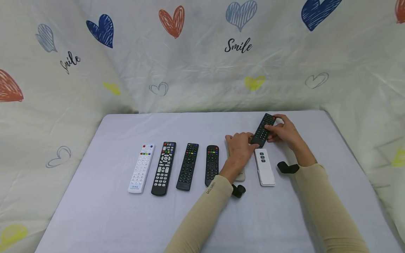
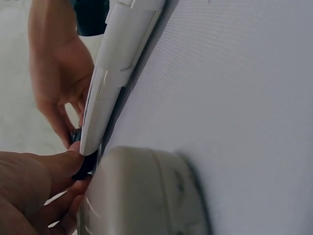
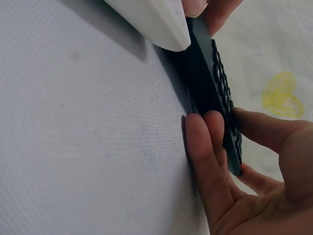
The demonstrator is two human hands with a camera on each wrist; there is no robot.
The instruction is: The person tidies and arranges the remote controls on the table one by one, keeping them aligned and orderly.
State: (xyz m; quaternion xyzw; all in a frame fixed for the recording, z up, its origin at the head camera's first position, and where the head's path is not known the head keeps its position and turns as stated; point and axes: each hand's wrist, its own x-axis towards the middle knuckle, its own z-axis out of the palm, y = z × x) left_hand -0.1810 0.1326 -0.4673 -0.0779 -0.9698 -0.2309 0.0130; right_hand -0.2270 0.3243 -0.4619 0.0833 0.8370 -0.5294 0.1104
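A black remote control [image 1: 263, 129] slants near the back right of the table, held at both ends. My right hand [image 1: 287, 134] grips its upper part, thumb on the buttons and fingers along the side and underneath, close to the cloth in the right wrist view. With thumb and fingers, my left hand [image 1: 238, 149] pinches its lower end. Just in front lies a white remote [image 1: 267, 174] with a few dark buttons. A beige remote [image 1: 241, 176] lies under my left hand and wrist, mostly hidden in the head view; its rounded end looms in the left wrist view.
Left of my hands, a row of remotes lies on the white-covered table [image 1: 104, 218]: a white one [image 1: 141, 168], a wide black one [image 1: 163, 168], a slim black one [image 1: 187, 167] and a short black one [image 1: 212, 163]. A heart-printed curtain [image 1: 202, 63] hangs behind.
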